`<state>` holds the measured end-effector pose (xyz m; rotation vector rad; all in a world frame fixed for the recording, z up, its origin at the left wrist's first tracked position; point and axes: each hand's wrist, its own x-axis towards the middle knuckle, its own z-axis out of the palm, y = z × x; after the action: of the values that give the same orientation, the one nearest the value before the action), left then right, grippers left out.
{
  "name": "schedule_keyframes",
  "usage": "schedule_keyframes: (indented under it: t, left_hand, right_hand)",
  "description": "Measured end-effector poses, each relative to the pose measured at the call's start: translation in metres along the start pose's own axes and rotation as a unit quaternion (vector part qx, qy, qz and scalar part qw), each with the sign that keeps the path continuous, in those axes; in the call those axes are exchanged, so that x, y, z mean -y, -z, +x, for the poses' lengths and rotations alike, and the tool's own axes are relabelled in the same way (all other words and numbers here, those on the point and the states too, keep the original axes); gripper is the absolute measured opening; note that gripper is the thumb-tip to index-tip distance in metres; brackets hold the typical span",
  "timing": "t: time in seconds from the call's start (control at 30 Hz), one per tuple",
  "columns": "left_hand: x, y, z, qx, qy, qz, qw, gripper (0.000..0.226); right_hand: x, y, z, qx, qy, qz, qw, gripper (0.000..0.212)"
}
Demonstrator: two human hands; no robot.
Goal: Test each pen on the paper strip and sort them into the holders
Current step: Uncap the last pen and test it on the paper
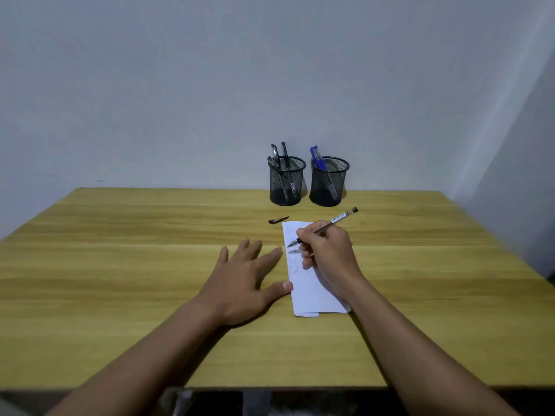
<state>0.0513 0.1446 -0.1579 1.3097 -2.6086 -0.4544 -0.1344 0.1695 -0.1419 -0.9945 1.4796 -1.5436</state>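
Note:
My right hand (pixel 329 256) grips a black pen (pixel 333 222), its tip touching the white paper strip (pixel 312 295) among several scribbles. My left hand (pixel 243 277) lies flat on the table, fingers spread, thumb and forefinger at the strip's left edge. The pen's black cap (pixel 278 219) lies on the table just beyond the strip. At the back stand two black mesh holders: the left holder (pixel 286 184) has black pens (pixel 279 156) in it, the right holder (pixel 329 184) has blue pens (pixel 317 157).
The wooden table (pixel 120 265) reaches to a pale wall behind the holders. A second wall closes in at the right. The table's front edge runs just under my forearms.

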Motion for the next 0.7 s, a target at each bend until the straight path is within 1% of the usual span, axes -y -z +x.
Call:
schedule_keyframes:
  t: [0.1, 0.23, 0.33, 0.43, 0.57, 0.7]
  left_hand:
    - [-0.003, -0.002, -0.007, 0.024, -0.005, 0.040, 0.999, 0.077]
    - [-0.004, -0.002, -0.004, 0.034, 0.012, 0.054, 0.998, 0.078]
    - [-0.004, -0.002, -0.003, 0.032, 0.016, 0.058, 0.998, 0.079]
    - [-0.004, -0.003, -0.004, 0.025, 0.017, 0.058, 0.998, 0.080]
    - [-0.004, -0.006, -0.007, 0.017, 0.013, 0.057, 0.998, 0.081]
    - [-0.003, -0.006, -0.007, 0.020, 0.009, 0.058, 0.998, 0.082]
  right_hand:
    - [0.001, 0.000, -0.004, -0.001, 0.005, -0.004, 1.000, 0.016]
    - [0.005, 0.004, -0.011, 0.000, 0.036, -0.011, 0.999, 0.014]
    - [0.007, 0.014, -0.023, 0.026, 0.054, -0.068, 0.996, 0.015]
    - [0.001, 0.025, -0.039, 0.050, 0.048, -0.121, 0.990, 0.014]
    - [-0.008, 0.029, -0.046, 0.025, 0.063, -0.169, 0.983, 0.017]
    - [-0.011, 0.025, -0.044, 0.032, 0.064, -0.204, 0.976, 0.019]
